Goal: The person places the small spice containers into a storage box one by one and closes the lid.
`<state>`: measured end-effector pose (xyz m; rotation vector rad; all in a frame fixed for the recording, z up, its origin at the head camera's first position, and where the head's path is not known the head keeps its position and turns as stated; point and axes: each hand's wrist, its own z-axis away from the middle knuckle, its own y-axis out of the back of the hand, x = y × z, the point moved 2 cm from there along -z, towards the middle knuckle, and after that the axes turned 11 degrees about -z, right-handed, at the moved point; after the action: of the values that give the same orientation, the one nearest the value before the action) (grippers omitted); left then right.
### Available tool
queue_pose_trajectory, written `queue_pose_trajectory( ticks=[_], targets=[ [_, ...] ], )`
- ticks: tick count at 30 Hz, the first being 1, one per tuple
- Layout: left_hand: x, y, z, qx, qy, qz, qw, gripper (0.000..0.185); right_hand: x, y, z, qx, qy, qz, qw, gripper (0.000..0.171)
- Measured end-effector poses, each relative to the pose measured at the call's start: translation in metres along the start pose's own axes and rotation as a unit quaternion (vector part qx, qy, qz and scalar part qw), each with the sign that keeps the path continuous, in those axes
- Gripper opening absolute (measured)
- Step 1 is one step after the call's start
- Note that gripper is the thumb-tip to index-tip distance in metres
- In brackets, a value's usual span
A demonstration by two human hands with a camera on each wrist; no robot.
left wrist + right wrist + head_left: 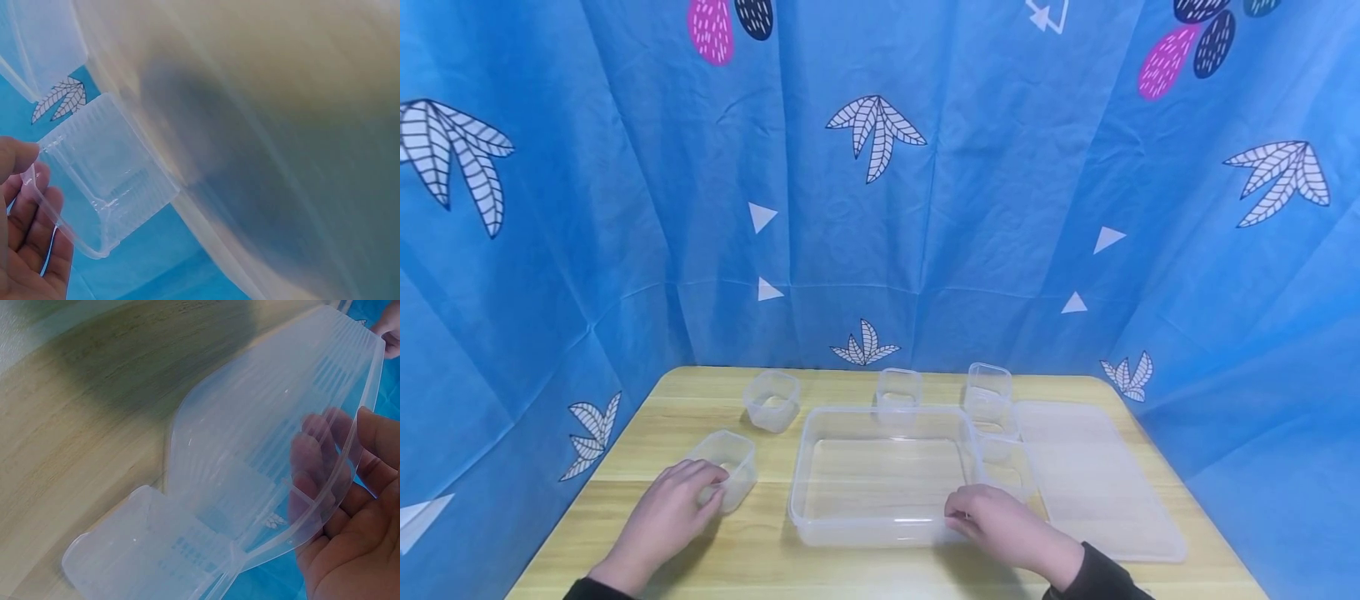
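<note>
While both hands rest low on the wooden table (760,550), each has hold of a clear plastic piece. The left hand (666,517) curls its fingers over the rim of a small tub (726,467) at the near left, thumb outside and fingers on the rim in the left wrist view (28,206), a hold that steadies the light tub upright. The right hand (1000,525) pinches the near right corner of the large tray (880,521), fingers inside the wall and thumb outside, as the right wrist view (350,512) confirms; that corner hold keeps the tray flat in the middle. Another small tub (1007,467) sits touching the tray's right side. Three more tubs (771,400) (898,387) (988,392) stand along the far edge, open side up. A flat lid (1097,475) lies to the right, clear of the hands.
</note>
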<state>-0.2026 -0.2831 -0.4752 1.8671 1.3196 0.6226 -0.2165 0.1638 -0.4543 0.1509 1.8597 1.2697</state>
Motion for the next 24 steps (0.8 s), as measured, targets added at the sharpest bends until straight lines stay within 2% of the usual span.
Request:
queue_pose_trajectory(
  ticks=[10, 19, 24],
  targets=[
    [0.003, 0.004, -0.003, -0.003, 0.006, -0.001, 1.0, 0.021, 0.001, 0.0, -0.001, -0.005, 0.003, -0.007, 1.0, 0.009],
    [0.005, 0.011, -0.007, -0.015, 0.012, -0.004, 0.9998, 0.019, -0.001, 0.001, 0.0, -0.014, -0.001, -0.025, 1.0, 0.009],
    [0.006, 0.015, -0.008, -0.027, 0.019, -0.002, 0.9995, 0.018, -0.001, 0.001, -0.001, -0.012, 0.003, -0.018, 1.0, 0.009]
  ],
)
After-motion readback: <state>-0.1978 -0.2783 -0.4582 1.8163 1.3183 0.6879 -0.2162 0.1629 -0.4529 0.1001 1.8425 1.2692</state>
